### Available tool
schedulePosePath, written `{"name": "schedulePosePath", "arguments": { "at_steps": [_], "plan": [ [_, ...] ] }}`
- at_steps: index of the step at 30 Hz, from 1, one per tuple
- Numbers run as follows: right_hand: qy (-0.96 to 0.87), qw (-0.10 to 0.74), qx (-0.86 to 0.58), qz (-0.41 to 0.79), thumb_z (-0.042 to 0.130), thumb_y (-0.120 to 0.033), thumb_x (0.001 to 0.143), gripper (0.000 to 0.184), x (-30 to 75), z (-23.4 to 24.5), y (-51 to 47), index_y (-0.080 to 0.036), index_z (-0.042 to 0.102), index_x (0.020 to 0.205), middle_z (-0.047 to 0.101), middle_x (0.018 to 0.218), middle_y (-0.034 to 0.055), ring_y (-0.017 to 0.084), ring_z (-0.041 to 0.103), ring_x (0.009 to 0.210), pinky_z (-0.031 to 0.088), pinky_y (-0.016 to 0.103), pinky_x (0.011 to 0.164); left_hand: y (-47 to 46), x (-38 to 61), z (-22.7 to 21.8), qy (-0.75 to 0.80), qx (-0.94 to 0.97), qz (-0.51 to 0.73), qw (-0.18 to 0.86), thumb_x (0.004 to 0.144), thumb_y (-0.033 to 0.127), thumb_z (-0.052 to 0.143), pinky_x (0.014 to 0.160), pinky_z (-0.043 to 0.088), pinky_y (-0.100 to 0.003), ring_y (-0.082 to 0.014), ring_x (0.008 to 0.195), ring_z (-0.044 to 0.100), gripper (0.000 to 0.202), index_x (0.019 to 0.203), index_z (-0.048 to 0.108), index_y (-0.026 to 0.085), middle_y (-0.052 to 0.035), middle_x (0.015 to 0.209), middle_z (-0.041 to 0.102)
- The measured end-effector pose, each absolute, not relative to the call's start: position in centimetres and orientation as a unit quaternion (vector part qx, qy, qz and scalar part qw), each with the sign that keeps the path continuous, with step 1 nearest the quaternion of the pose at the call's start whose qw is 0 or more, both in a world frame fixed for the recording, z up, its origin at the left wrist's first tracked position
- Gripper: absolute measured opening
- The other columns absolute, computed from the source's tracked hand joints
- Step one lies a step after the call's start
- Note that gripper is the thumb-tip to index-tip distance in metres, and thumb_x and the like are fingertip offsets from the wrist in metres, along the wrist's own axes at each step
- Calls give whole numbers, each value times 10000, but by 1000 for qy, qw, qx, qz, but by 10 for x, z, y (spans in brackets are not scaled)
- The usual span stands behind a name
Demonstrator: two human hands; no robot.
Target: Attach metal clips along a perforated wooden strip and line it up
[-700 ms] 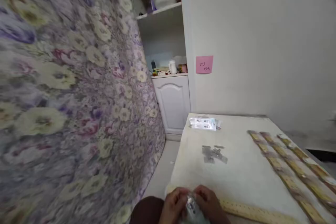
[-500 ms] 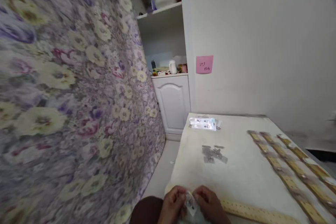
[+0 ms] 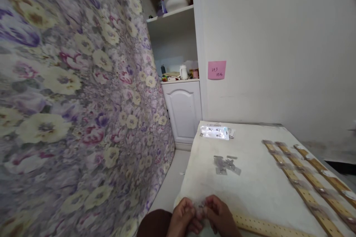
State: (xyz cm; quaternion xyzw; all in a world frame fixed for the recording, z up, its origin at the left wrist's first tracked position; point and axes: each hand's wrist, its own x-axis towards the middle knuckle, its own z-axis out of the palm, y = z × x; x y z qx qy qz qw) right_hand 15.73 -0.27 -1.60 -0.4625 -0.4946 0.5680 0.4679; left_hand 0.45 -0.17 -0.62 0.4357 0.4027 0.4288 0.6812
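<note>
At the near edge of the table, my left hand (image 3: 183, 217) and my right hand (image 3: 220, 217) are close together, fingertips pinched. Between them is a small clear plastic bag (image 3: 199, 205), held from both sides. Something small and shiny shows in it near the right fingertips, too small to name. Ahead of my hands, a loose pile of small clear plastic bags (image 3: 226, 165) lies on the white tabletop (image 3: 250, 181). Just right of my right hand, a pale wooden strip with holes (image 3: 264, 225) runs along the near edge.
Wooden strips (image 3: 304, 189) bearing clear packets stand in rows on the right. A clear blister package (image 3: 214, 132) lies at the table's far left corner. A floral curtain (image 3: 83, 118) hangs at left, a white cabinet (image 3: 183, 113) behind. The wall bears a pink note (image 3: 217, 70).
The plastic piece between my hands has turned and risen slightly; its whitish face no longer shows. My right fingers have shifted on it. The view has tilted up a little.
</note>
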Motion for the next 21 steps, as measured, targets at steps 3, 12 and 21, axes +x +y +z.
{"name": "schedulePosePath", "arguments": {
  "at_steps": [3, 12, 21],
  "plan": [
    [-519, 460, -484, 534, 546, -321, 691, 151, 153, -14, -3, -188, 480, 721, 447, 520, -83, 44, 331, 386, 249, 182, 372, -4, 8, -7, 396, 406, 433, 700, 690, 419, 669, 403, 380, -163, -100, 449, 587, 331, 745, 433, 194, -25, 654, 668],
    [-539, 482, -509, 467, 555, -315, 690, 213, 158, -22, -6, -185, 572, 858, 590, 668, -19, 79, 423, 461, 318, 210, 455, -13, 15, -1, 385, 303, 461, 740, 677, 351, 704, 393, 365, -130, -92, 456, 608, 322, 714, 426, 191, -50, 673, 688],
    [-556, 455, -506, 478, 498, -313, 730, 148, 154, -15, 0, -180, 559, 752, 593, 621, -9, 142, 557, 591, 410, 231, 546, -21, 6, -16, 408, 301, 438, 742, 633, 448, 710, 363, 292, -141, -107, 411, 602, 394, 709, 421, 191, -37, 679, 692]
  ]
}}
